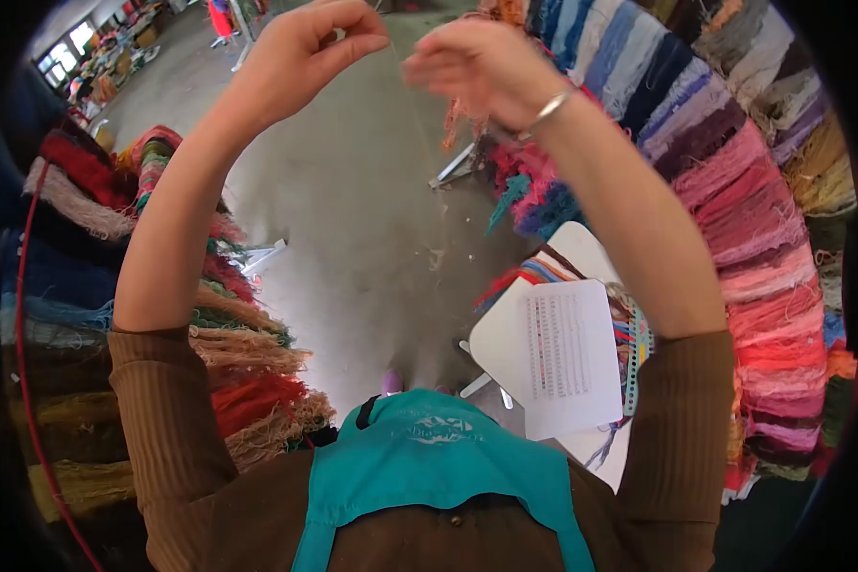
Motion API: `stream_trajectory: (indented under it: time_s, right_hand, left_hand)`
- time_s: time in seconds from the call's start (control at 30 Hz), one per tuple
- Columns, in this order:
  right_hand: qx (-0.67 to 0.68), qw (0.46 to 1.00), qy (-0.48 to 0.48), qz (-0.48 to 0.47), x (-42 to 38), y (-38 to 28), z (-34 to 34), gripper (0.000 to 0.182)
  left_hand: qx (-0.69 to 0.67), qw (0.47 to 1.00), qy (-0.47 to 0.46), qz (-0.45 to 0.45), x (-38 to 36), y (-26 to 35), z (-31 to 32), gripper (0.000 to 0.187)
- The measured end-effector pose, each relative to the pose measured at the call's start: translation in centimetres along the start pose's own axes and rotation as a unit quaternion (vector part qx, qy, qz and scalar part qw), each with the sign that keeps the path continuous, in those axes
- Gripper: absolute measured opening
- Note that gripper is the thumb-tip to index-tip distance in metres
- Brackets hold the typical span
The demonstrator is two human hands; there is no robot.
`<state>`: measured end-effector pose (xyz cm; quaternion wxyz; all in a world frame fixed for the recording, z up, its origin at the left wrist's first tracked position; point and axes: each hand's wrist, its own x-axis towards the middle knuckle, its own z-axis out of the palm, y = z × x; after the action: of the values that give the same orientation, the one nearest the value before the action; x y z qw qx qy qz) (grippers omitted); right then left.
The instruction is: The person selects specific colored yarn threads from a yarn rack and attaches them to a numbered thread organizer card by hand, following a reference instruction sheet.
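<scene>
Both hands are raised, left hand (305,48) and right hand (481,67) fingers pinched on a thin pale thread (398,57), held taut at twelve o'clock for inspection.

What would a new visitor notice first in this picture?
First, the two raised hands, left hand and right hand, pinched close together at the top centre. Next, the racks of coloured yarn on both sides, and the white printed sheet on a small table at the lower right.
</scene>
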<state>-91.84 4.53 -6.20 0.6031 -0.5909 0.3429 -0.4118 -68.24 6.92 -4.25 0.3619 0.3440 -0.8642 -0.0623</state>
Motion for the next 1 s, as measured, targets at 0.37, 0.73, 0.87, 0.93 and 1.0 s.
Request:
stream_trajectory:
  time_s: [0.37,0.73,0.87,0.93,1.0]
  right_hand:
    - [-0.071,0.959,-0.241,0.132,1.6,-2.8,6.4,0.025]
    - [-0.033,0.972,-0.216,0.091,3.5,-9.1,3.7,0.019]
    - [0.002,0.987,-0.14,0.073,2.9,-11.1,3.5,0.014]
    - [-0.017,0.98,-0.191,0.058,3.7,-12.4,2.4,0.014]
    - [0.02,0.989,-0.142,0.04,3.6,-13.4,2.2,0.015]
  left_hand:
    - [-0.21,0.966,0.038,-0.147,-8.6,-6.8,1.4,0.022]
    - [-0.588,0.758,-0.063,-0.276,-14.9,-6.4,5.0,0.016]
    - [-0.615,0.729,-0.034,-0.298,-17.1,-7.1,6.5,0.016]
    - [-0.624,0.72,-0.026,-0.304,-18.6,-7.3,7.1,0.015]
    - [-0.63,0.704,-0.013,-0.328,-19.9,-7.5,8.0,0.015]
